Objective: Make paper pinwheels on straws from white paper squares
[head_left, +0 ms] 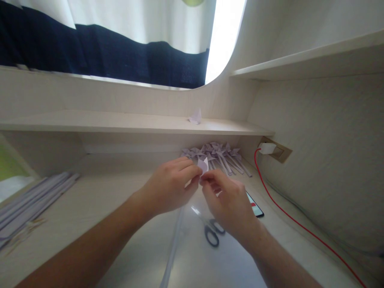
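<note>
Between my two hands is a small folded piece of white paper (203, 165) with pointed tips sticking up. My left hand (172, 186) pinches it from the left, fingers closed. My right hand (229, 200) pinches its lower right side with thumb and fingertips. The lower part of the paper is hidden by my fingers. Just below my hands lies a pair of scissors (212, 234) with dark handles. A long narrow paper strip (173, 248) runs toward me on the desk. Behind my hands rests a pile of folded paper flowers with paper stems (223, 156).
A phone (256, 208) lies partly behind my right hand. Several long paper strips (36, 200) are stacked at the left. One folded paper piece (196, 117) stands on the low shelf (135, 122). A red cable (288, 214) runs from a white plug (267, 148) along the right wall.
</note>
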{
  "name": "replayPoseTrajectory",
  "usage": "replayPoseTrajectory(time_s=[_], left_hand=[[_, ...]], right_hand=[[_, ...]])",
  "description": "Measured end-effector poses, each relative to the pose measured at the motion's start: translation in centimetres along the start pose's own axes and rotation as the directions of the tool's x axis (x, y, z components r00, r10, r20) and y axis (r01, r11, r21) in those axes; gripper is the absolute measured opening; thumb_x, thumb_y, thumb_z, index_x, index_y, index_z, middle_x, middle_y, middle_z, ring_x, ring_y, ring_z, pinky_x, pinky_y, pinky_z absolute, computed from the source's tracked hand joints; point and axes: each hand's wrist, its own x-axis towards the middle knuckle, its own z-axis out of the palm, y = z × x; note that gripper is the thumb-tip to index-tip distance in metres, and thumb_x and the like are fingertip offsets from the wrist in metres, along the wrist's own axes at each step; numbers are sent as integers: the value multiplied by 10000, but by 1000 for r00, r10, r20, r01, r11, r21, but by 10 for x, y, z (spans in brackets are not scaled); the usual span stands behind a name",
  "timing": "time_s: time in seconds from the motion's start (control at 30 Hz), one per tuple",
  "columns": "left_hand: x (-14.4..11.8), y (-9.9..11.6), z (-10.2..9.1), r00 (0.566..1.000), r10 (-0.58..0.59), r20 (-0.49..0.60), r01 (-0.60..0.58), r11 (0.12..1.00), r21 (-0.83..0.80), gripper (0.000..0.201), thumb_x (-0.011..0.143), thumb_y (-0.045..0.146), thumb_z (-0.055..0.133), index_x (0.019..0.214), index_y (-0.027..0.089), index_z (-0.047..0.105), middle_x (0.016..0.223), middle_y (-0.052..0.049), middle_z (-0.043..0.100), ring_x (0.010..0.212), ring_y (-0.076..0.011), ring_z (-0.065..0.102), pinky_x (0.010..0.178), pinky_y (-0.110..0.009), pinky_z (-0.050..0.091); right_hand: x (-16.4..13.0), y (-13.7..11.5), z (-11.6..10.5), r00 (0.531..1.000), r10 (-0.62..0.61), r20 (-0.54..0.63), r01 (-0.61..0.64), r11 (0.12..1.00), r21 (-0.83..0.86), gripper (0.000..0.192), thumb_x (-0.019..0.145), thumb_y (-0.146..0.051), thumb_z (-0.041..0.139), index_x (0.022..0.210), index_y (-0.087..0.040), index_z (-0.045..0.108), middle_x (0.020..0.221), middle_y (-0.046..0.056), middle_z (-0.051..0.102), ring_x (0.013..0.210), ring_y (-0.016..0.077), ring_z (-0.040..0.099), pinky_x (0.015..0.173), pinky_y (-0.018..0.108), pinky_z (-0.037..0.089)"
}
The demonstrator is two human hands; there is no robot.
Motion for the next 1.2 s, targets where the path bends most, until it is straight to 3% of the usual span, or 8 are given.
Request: replayPoseTrajectory(time_s=[0.23,0.67,0.9,0.97,1.07,1.2], left_hand=[[1,5,-7,995,-57,-86,41,985,-170,149,869,69,630,973,148,702,861,-47,712,807,-173,657,758,-296,500],[5,20,-25,979,-172,-106,118,912,-392,136,837,45,671,905,157,708,814,-15,703,745,-121,667,717,-236,526],[6,34,-30,978,-172,-116,104,891,-443,157,843,40,677,915,175,711,834,-21,722,769,-132,691,732,-251,554],[6,38,-33,980,-158,-120,85,882,-464,166,848,45,680,938,181,708,859,-29,736,793,-142,702,749,-262,568],[6,38,-38,982,-141,-124,65,875,-480,166,853,66,702,963,190,706,861,-23,744,764,-136,698,728,-258,573],[6,26,-36,929,-256,-269,116,888,-445,129,859,84,713,912,202,711,803,1,725,696,-119,656,681,-257,552]], right_hand=[[1,-6,-3,999,14,-37,-6,979,203,90,911,-193,684,982,-230,725,875,-14,783,729,154,747,707,271,575],[-1,-10,-5,955,-145,-258,187,971,148,129,845,-137,754,942,-218,731,827,-11,787,702,162,733,682,305,584],[-5,-13,-10,941,-168,-294,224,960,169,212,833,-108,753,1018,-210,743,863,9,795,756,176,751,719,316,596],[-5,-15,-12,946,-128,-298,192,961,197,209,819,-106,755,998,-213,748,858,10,792,755,176,746,719,313,593],[0,-16,-14,965,61,-256,34,935,353,153,813,-133,751,938,-221,752,800,6,769,714,169,725,680,295,587],[10,-14,-20,941,285,-182,-117,779,616,84,784,-221,804,847,-214,750,683,-11,717,598,137,659,555,238,544]])
